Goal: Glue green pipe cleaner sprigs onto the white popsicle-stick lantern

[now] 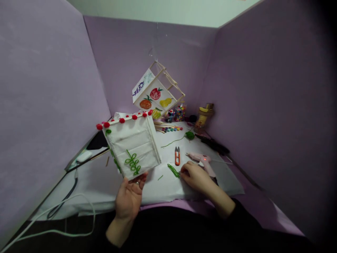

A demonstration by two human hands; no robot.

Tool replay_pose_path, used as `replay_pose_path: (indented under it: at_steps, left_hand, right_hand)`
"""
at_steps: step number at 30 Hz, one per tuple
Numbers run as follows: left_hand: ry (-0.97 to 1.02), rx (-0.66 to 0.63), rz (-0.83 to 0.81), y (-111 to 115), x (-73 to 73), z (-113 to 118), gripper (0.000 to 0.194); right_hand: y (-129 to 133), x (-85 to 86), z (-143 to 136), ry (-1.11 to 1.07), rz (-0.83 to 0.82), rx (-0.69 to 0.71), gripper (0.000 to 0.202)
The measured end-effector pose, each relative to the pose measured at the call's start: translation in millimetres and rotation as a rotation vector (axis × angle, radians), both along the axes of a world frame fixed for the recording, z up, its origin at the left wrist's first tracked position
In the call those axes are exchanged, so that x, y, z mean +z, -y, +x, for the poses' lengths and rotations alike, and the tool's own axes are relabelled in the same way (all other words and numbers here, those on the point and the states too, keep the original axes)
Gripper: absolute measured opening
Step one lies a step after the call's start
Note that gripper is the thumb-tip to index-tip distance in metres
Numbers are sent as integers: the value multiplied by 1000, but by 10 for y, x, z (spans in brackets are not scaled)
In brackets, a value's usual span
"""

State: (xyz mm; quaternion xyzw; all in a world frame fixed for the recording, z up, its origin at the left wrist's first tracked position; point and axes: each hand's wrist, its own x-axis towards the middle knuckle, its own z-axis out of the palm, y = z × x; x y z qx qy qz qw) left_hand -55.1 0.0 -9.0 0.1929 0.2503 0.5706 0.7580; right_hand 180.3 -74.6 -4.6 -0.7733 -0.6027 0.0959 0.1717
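Both hands busy: left hand (129,196) pinches paper lantern (132,147) bottom edge (tilted); right hand (194,176) fingertips pinch green strands (173,170).

Table (100,182) w/ white sheet: orange snips (177,156), pink glue gun (202,161), green yarn bits (173,170), sticks (160,127), bead jars (177,114).

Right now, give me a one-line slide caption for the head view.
Left hand holds up a paper lantern; right hand touches green strands beside a pink glue gun.

Dim, soft light; dark, distorted edges; slight blur.
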Motion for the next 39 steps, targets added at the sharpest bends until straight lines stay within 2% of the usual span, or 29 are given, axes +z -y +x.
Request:
replay_pose_path:
  at_steps: [5,10,12,14,16,18,22,30,35,39]
  left_hand:
    - [22,30,-23,-49,34,-15,26]
    - [50,49,-39,-99,60,-37,23]
    - [48,57,-58,-118,60,-44,22]
    - [50,67,-70,-132,56,-51,22]
    - [55,69,-72,-139,51,-56,22]
    - [55,56,-70,-143,46,-54,22]
    - [29,25,-86,-158,39,-20,24]
    - [-88,-42,-189,-344,56,36,25]
    - [-165,-169,-200,-451,87,-6,22]
    - [-365,-323,-125,-444,110,-204,18]
  right_hand:
    - [-42,-103,-24,43,0,-20,18]
    - [-56,-25,-93,-95,251,-22,13]
    - [-77,6,-204,-121,282,56,11]
    - [-99,7,-291,-130,242,178,14]
    - [-111,-9,-298,-139,201,226,21]
    - [-112,-17,-225,-139,203,161,24]
    - [-140,4,-62,-44,149,30,16]
    - [-388,-85,-136,55,82,-65,14]
    - [-405,-128,-115,62,127,-68,13]
    - [-343,-45,-68,42,226,-38,13]
